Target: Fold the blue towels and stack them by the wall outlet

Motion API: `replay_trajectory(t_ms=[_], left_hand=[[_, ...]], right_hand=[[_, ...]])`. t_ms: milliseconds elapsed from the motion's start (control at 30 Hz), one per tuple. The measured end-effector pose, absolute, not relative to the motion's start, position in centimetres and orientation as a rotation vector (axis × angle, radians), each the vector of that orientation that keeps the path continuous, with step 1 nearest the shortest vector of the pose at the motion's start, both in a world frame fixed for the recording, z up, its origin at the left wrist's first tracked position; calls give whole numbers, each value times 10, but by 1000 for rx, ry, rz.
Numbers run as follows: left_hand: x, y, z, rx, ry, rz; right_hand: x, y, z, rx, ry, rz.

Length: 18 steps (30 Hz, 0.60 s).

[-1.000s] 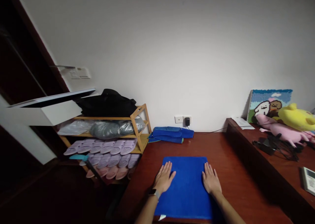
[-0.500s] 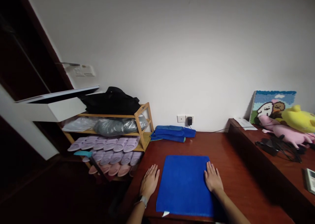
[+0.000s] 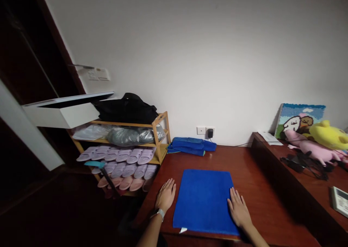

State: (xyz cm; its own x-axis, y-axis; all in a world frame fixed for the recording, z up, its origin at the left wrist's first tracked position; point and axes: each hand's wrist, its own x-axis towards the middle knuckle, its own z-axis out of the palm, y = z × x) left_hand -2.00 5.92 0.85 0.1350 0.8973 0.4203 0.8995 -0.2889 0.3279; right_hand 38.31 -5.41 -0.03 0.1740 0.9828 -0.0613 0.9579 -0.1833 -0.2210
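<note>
A blue cloth (image 3: 205,201) lies flat and spread out on the reddish-brown table (image 3: 266,200), with a small white tag at its near left corner. My left hand (image 3: 165,195) rests flat on the wood just left of the cloth, a watch on its wrist. At the cloth's right edge lies my right hand (image 3: 239,208), palm down, its fingers stretched out. Neither hand holds anything.
Folded blue cloths (image 3: 189,146) lie against the wall below a plugged-in adapter (image 3: 210,133). At left is a shoe rack (image 3: 157,140) with slippers and a black bag (image 3: 127,109). Plush toys (image 3: 315,147) and a calculator (image 3: 339,200) are on the right-hand surface.
My right hand has slid slightly nearer to me along the cloth's right edge. My left hand has barely moved. The view has tilted a little.
</note>
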Motion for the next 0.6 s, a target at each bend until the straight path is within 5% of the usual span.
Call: replay_trajectory(t_ms=[367, 600], left_hand=[[-5, 55, 28, -2371, -1839, -889], [156, 3, 34, -2883, -1297, -803]], right_hand=[[379, -60, 17, -2281, -1903, 325], [377, -59, 18, -2293, -1905, 337]])
